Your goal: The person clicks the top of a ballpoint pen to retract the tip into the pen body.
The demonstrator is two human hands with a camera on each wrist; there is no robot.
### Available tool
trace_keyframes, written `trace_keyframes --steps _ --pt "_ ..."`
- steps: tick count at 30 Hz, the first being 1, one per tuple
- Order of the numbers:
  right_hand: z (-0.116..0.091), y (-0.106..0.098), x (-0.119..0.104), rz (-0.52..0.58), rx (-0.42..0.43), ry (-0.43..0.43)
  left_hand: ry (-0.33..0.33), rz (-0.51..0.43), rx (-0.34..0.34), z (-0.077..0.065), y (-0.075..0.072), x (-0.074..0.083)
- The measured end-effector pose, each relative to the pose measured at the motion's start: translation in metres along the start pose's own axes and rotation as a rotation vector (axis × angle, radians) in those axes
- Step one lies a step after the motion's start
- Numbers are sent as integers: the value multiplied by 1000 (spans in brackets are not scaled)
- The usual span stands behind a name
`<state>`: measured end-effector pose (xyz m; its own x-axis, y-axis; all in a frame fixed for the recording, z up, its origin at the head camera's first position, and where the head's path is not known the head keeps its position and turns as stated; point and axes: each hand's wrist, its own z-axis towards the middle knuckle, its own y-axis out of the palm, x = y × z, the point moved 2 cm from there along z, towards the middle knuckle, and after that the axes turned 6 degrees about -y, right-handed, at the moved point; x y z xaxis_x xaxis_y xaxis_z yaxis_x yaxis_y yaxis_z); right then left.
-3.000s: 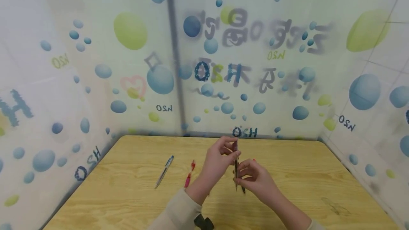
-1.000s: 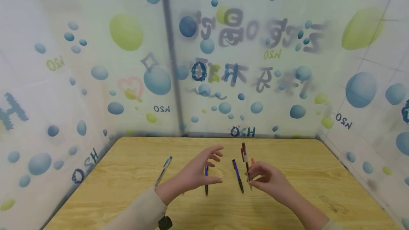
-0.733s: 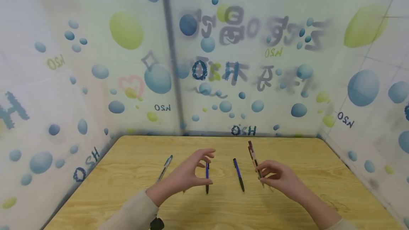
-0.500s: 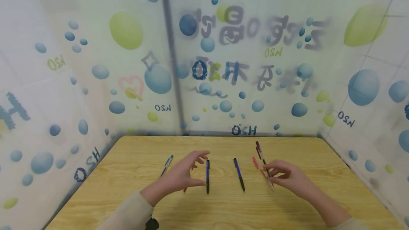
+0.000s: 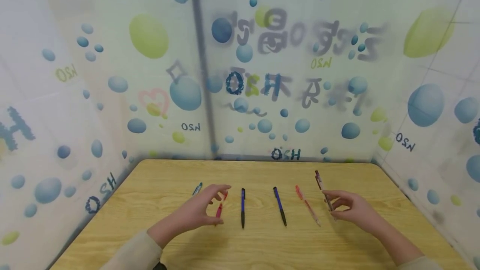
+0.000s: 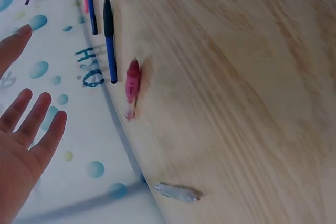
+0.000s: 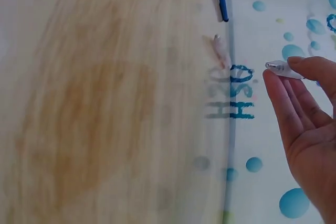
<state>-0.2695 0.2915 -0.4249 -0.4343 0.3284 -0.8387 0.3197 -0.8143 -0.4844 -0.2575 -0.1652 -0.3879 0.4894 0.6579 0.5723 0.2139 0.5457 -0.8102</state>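
My right hand [image 5: 356, 211] pinches a pen with a dark maroon top [image 5: 318, 180] near its lower end, tilted above the table's right part. In the right wrist view the clear tip of this pen [image 7: 283, 70] sticks out between thumb and fingers. My left hand [image 5: 189, 213], thumb and fingers spread apart, hovers over a red-pink pen [image 5: 219, 210] and partly hides it. Beyond that hand, a clear pen with a blue top [image 5: 197, 188] is mostly covered. The left wrist view shows the left palm [image 6: 21, 156] with nothing in it.
Two blue pens with black grips, a left one [image 5: 243, 207] and a right one [image 5: 279, 206], lie mid-table. A clear pen with a coral top [image 5: 307, 205] lies between them and my right hand. Printed walls stand behind the wooden table [image 5: 258, 249] and at its sides.
Both hands held the maroon-topped pen 3 seconds ago. My left hand has since let go and moved left; my right hand has carried the pen right, uncovering the coral-topped pen.
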Motion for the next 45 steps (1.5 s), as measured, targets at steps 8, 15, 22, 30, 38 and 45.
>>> trace_keyframes --steps 8,15,22,30,38,45 --pt "3 -11 19 -54 -51 20 -37 10 -13 -12 -6 -15" --pt "-1 -23 37 -46 -87 139 -55 41 -40 -20 -8 -26" --pt "-1 -37 45 -41 -162 180 -73 66 -42 -24 -10 -35" --pt "3 -45 48 -62 -224 207 -90 100 -51 -28 -11 -42" --pt "10 -44 52 -148 -238 235 -108 95 -61 -32 -19 -41" --pt "14 -43 54 -171 -275 229 -124 78 -82 -32 -18 -45"
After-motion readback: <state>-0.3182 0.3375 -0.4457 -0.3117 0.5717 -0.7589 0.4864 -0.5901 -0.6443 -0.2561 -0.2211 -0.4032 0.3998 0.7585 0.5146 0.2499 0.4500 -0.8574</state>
